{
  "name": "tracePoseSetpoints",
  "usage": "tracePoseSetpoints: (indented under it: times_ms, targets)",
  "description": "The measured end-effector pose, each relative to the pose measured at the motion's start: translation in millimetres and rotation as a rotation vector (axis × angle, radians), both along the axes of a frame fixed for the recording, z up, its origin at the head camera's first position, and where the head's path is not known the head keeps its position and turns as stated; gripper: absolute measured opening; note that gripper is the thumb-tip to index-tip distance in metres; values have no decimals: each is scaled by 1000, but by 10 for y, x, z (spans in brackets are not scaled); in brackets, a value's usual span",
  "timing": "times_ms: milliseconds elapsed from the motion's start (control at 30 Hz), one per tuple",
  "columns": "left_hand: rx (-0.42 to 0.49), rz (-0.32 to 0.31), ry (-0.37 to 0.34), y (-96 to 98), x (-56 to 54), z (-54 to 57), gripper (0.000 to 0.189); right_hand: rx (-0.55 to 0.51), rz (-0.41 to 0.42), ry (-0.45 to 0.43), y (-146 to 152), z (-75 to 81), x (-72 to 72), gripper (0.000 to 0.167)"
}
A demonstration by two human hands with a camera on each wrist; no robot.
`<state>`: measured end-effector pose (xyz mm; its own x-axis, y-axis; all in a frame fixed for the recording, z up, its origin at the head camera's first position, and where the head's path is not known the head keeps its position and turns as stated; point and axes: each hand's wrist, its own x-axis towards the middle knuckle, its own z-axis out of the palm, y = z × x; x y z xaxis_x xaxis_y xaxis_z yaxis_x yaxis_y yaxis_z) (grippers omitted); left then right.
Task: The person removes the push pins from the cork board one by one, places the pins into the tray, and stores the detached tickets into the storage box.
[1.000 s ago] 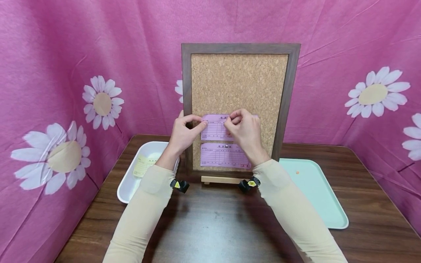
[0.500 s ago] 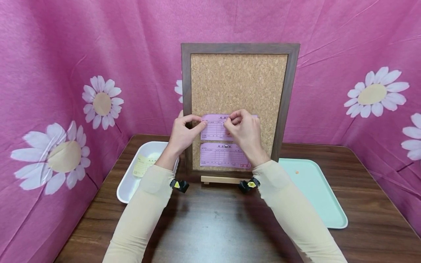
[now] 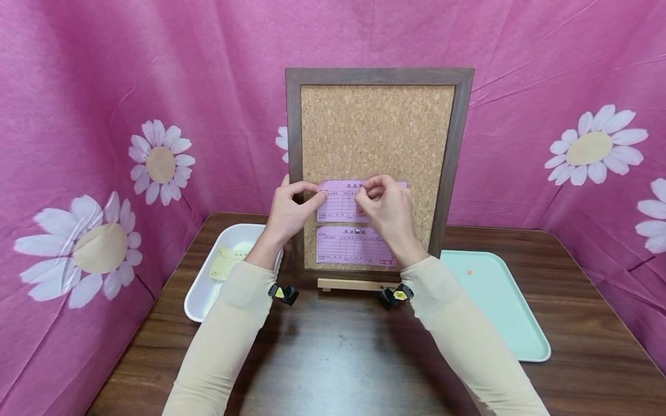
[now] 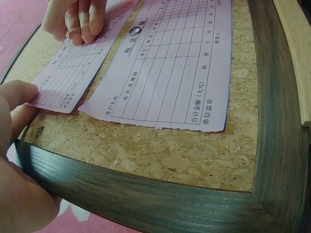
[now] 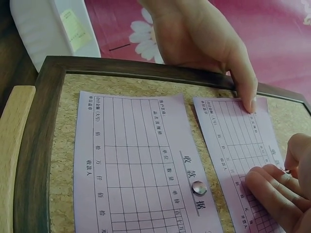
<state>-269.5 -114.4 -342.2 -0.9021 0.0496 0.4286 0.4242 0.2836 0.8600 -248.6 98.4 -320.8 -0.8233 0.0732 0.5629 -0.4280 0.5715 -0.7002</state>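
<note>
A framed corkboard [image 3: 377, 133] stands upright, with two pink-purple receipt slips low on its face. A round silver thumbtack [image 5: 199, 188] fastens the lower slip [image 3: 354, 248] at its heading. My left hand [image 3: 291, 211] reaches round the frame's left side, holding the upper slip's [image 3: 335, 205] left edge between thumb and index finger. Over the top middle of that slip, my right hand [image 3: 390, 211] pinches a tiny thumbtack [image 5: 287, 171], nearly all hidden by the fingertips. Its other fingers rest on the paper, covering the slip's right part.
On the left a white tray [image 3: 193, 303] holds a yellow slip [image 3: 224, 263], partly behind my forearm. A mint-green tray [image 3: 512, 323] with a small orange bit [image 3: 470, 272] lies at the right. A light wooden ledge [image 3: 348, 284] sits under the frame.
My right hand has shifted very slightly down at the upper slip. The left hand, both slips and the trays stay as they were.
</note>
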Motion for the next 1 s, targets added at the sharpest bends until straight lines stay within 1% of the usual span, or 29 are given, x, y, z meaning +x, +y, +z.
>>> tracePoseSetpoints:
  times_ms: [200, 467, 667, 1000]
  targets:
    - [8, 0, -8, 1, 11, 5, 20, -19, -1, -4, 19, 3, 12, 14]
    - [23, -8, -43, 2, 24, 11, 21, -16, -7, -31, 46, 26, 24, 14]
    - [17, 1, -38, 8, 18, 4, 21, -20, 17, -53, 65, 41, 30, 14]
    - [22, 3, -30, 8, 28, 4, 20, 1, 41, -50, 110, 30, 32, 13]
